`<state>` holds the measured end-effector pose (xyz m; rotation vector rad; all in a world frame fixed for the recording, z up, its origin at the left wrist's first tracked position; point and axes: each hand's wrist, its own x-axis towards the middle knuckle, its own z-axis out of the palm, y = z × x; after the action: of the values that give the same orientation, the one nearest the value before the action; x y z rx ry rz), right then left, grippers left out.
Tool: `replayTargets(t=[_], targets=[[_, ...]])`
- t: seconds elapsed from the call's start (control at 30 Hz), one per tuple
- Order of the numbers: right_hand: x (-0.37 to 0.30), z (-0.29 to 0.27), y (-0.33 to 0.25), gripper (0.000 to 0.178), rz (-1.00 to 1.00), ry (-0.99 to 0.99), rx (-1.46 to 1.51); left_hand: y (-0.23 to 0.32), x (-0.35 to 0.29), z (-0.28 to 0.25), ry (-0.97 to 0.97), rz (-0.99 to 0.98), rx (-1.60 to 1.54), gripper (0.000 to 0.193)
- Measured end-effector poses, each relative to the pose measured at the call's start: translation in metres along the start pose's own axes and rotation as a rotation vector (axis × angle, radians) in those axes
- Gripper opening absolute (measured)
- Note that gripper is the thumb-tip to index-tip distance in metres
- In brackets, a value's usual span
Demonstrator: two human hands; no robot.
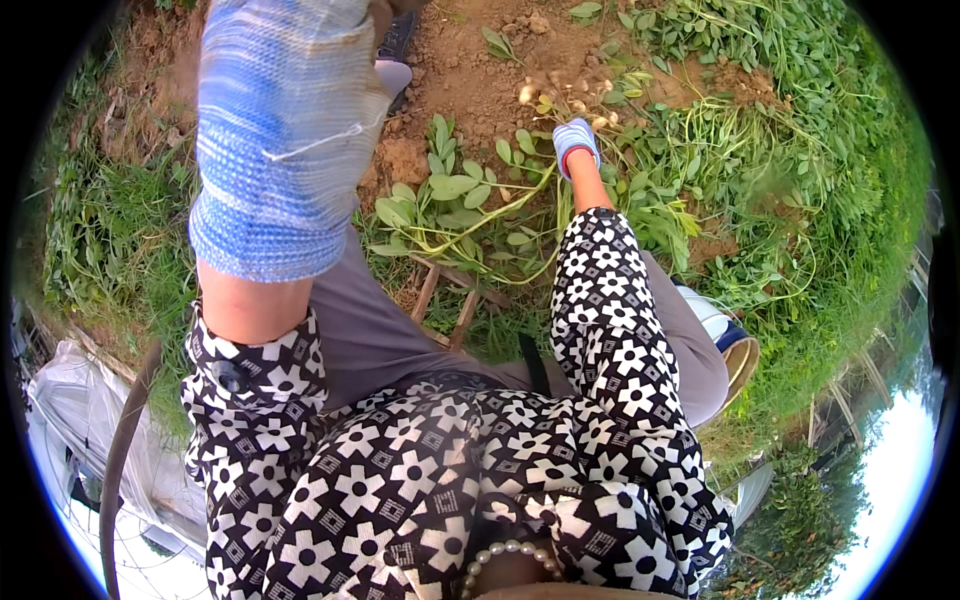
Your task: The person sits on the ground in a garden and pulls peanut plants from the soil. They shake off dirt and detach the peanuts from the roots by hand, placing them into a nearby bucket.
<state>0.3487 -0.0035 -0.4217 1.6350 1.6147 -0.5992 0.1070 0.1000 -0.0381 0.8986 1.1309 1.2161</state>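
we had our right hand in a striped knit glove at the root end of a peanut plant, right of centre and low over the soil. the pods lay against and just beyond that hand, on its far side, with one pale pod set a little to the far left. from there the plant's long axis ran back toward us and to the left: the pale stems slanted nearer, and the broad leaves spread over the ground on the near left of the hand. the glove looked compact, as if drawn narrow about the root end, but its fingers were too small and hidden for us to tell whether they gripped.

our left hand, in a blue knit glove, was raised close to the camera, left of the plant and well apart from it. its fingertips ran out of view at the far edge, so we could not tell whether it was wide, narrow or holding something. the right hand was clearly the nearer one to the pods. more leafy greenery lay to the right.
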Motion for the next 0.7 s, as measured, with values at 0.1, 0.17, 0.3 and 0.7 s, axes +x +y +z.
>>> replayTargets(t=[0.1, 0.17, 0.3, 0.7], targets=[[0.008, 0.0, 0.015, 0.031, 0.256, 0.16, 0.65, -0.005, 0.002, 0.001, -0.06, 0.006, 0.118, 0.032], [0.0, -0.024, 0.005, 0.037, 0.351, 0.395, 1.338, -0.038, 0.009, -0.034, -0.19, 0.132, 0.366, 0.03], [-0.084, -0.108, 0.004, 0.043, 0.219, 0.559, 1.98, -0.03, 0.006, -0.011, -0.563, -0.22, 0.856, 0.033], [-0.239, -0.193, -0.106, 0.059, -0.218, 1.146, 2.105, -0.037, -0.027, 0.003, -1.079, -0.405, 0.565, 0.083]])
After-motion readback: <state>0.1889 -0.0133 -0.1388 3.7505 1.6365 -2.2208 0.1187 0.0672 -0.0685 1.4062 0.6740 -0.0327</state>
